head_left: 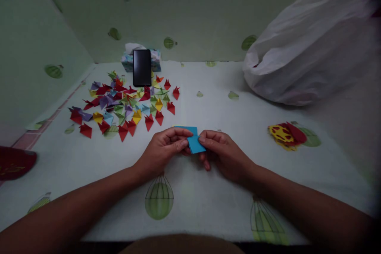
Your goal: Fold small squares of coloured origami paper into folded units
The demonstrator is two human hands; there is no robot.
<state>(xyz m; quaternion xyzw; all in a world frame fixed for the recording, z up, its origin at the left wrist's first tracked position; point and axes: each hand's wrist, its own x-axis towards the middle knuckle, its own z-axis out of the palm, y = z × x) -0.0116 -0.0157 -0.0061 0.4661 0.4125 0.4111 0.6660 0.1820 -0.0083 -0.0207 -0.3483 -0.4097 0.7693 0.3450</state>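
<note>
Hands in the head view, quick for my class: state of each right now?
Left hand: closed, holding the blue paper by its left side.
Right hand: closed, pinching the same blue paper at its right side.

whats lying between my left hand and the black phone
Small folded paper pieces, red, yellow and green among them, lie between your left hand and the black phone, as the head view shows.

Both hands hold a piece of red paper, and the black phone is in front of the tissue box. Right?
Wrong colour: the head view shows the paper in the left hand and right hand is blue, not red. The black phone is in front of the tissue box.
</note>
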